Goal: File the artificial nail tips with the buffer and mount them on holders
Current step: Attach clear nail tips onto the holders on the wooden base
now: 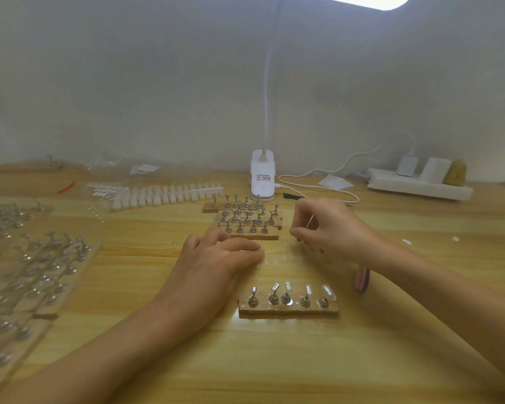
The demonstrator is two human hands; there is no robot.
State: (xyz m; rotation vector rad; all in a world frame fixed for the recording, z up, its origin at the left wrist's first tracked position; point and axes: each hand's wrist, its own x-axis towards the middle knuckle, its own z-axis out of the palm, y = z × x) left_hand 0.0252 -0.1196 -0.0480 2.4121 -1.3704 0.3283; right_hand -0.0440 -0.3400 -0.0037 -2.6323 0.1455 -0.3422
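A pale grey wall (129,83) stands behind a smooth yellow wooden table (391,360) with long grain lines. At the top middle, a white plastic clip lamp (262,176) sits on the table, and its head is cut off by the top edge. A white power strip (414,186) lies at the upper right. A long row of milky plastic nail tips (169,195) lies at the upper left of middle. Just right of it are wooden blocks (247,221) stuck with small shiny metal holders. Near the bottom middle, one flat wooden block (289,310) carries five metal pegs, and each peg has a clear nail tip (328,291) on top. The left hand (216,259) lies flat on the table above that block, fingers loose and holding nothing. The right hand (327,225) is lifted at the middle right, fingers curled, pinching a small pale sliver (311,221) that is too small to name. A round-ended pink buffer (362,279) peeks out from under the right wrist, mostly hidden. Along the left edge, many more holder blocks (47,266) are blurry and cut off.
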